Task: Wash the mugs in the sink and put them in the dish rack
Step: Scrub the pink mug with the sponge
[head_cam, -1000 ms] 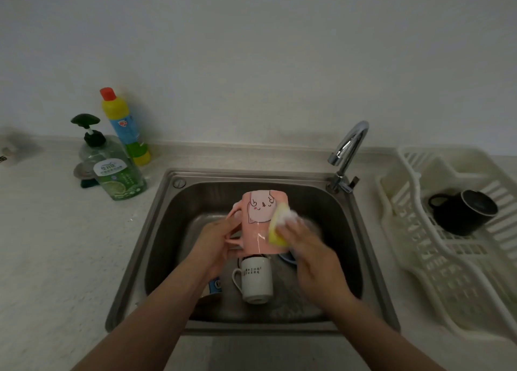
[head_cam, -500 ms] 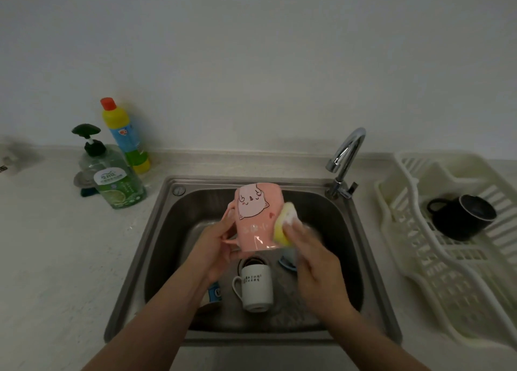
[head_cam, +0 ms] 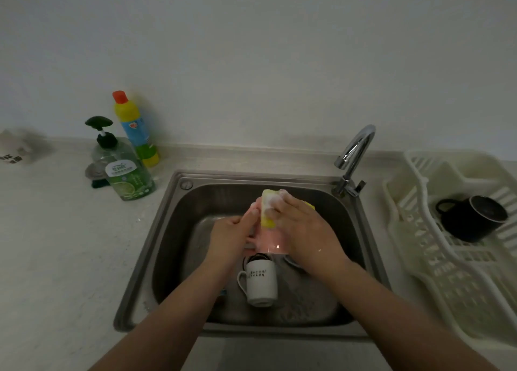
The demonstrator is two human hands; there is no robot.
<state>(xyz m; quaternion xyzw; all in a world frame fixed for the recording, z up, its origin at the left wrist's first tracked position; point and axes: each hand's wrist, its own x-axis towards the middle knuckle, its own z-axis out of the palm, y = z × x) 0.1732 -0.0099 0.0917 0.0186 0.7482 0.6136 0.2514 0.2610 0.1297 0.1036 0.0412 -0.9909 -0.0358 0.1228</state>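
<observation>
My left hand [head_cam: 229,238] grips the pink mug [head_cam: 270,238] over the sink [head_cam: 167,231]; my right hand [head_cam: 303,231] clasps a soapy sponge [head_cam: 267,211] on it. White mug [head_cam: 261,284] lies below, black mug [head_cam: 472,217] in the rack [head_cam: 419,259], bottles [head_cam: 128,175] left.

A green pump bottle of dish soap [head_cam: 129,175] stands on the pale surface [head_cam: 56,245], touching a yellow-and-blue bottle with a red cap [head_cam: 135,130] behind it. A chrome tap [head_cam: 353,158] curves before the white wall [head_cam: 251,49].

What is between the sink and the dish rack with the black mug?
In the head view, only bare countertop separates sink from dish rack; the faucet stands at its back.
</observation>
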